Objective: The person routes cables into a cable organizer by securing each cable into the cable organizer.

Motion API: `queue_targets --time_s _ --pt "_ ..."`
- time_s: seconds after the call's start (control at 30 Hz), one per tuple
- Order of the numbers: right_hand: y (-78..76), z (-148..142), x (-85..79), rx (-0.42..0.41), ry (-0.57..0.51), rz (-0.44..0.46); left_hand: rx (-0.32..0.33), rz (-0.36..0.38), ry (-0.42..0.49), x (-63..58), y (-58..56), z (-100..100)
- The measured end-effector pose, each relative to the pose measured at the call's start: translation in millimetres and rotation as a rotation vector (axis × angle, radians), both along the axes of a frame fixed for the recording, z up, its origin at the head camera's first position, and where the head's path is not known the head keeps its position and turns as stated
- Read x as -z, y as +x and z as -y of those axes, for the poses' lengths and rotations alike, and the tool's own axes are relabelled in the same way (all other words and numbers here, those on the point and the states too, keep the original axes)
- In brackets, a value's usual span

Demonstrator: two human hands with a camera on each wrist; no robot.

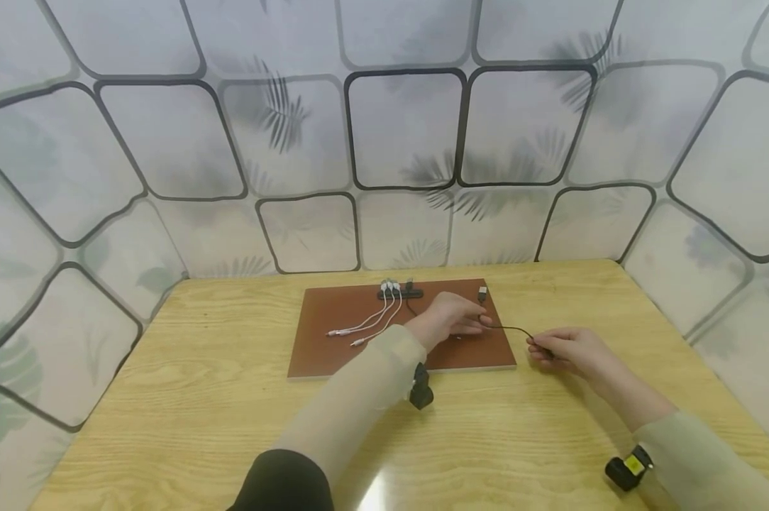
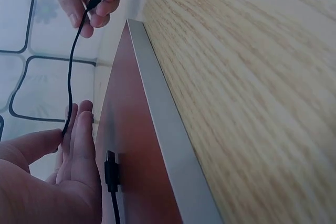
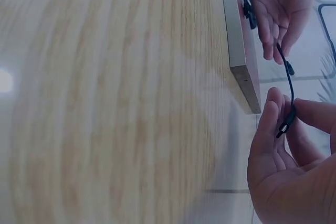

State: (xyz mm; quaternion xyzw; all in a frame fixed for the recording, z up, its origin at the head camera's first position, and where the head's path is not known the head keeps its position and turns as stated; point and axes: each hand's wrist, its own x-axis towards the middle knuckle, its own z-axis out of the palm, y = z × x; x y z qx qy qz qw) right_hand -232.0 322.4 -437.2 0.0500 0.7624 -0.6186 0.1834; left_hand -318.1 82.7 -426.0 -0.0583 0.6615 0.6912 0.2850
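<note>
A thin black USB cable stretches between both hands above the right side of a brown board. My left hand pinches it between thumb and fingers over the board; its USB-A plug sticks out beyond that hand. The right hand, just off the board's right edge, grips the other end, where a small connector shows between the fingers. Below the left hand, a second black cable's plug lies by the board. Several white cables run from a black strip at the board's back edge.
The board lies on a light wood-grain table, its pale side edge facing me. A patterned curtain-like wall encloses the back and sides. Loose white plugs rest on the board's left half.
</note>
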Motion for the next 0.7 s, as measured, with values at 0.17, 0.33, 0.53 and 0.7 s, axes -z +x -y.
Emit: queue_targets --time_s 0.17,0.33,0.53,0.7 --pt "-2.0 1 -2.8 0.030 -0.097 0.061 0.039 -0.009 -0.004 -0.5 -3.7 7" --pt "-2.9 7 -5.8 0.022 -0.164 0.081 0.083 0.007 -0.038 -4.0 -7.7 14" --pt "-6.9 13 -7.4 0.006 -0.212 0.108 0.116 0.008 -0.066 -5.7 -10.7 22" --pt "-10.5 19 -7.0 0.017 -0.236 0.135 0.140 -0.019 -0.047 -1.8 -11.3 30"
